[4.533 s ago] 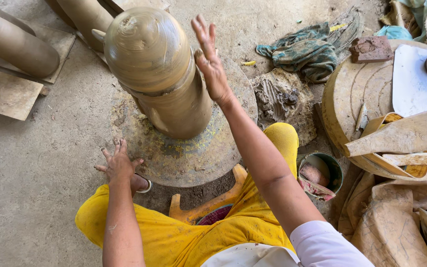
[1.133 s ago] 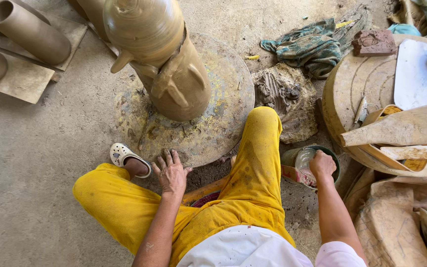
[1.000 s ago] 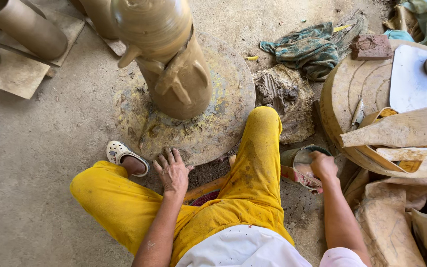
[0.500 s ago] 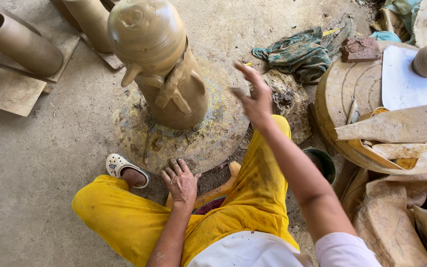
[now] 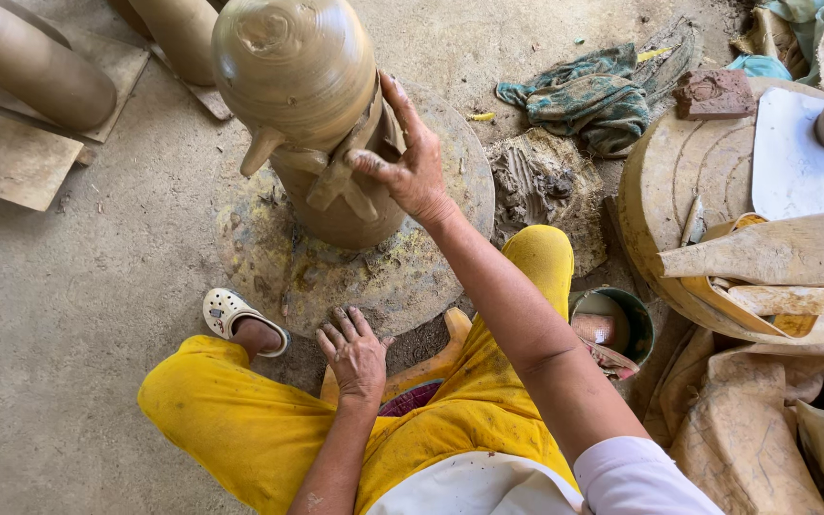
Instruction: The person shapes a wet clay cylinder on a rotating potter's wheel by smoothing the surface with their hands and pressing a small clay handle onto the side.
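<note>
Clay vessel [image 5: 312,124] is standing upright, long axis vertical, at the turntable's [image 5: 431,277] centre; right hand [image 5: 414,162] is pressing spread fingers against its side, left hand [image 5: 355,351] resting open-palmed at the near edge.

hands 2 [image 5: 355,355] — tall clay pot 1 [image 5: 312,114] — clay cylinders 3 [image 5: 35,67]

The right hand [image 5: 415,162] reaches forward on an outstretched arm, fingers spread and open, while the left hand [image 5: 355,351] rests palm-down, fingers splayed.
</note>
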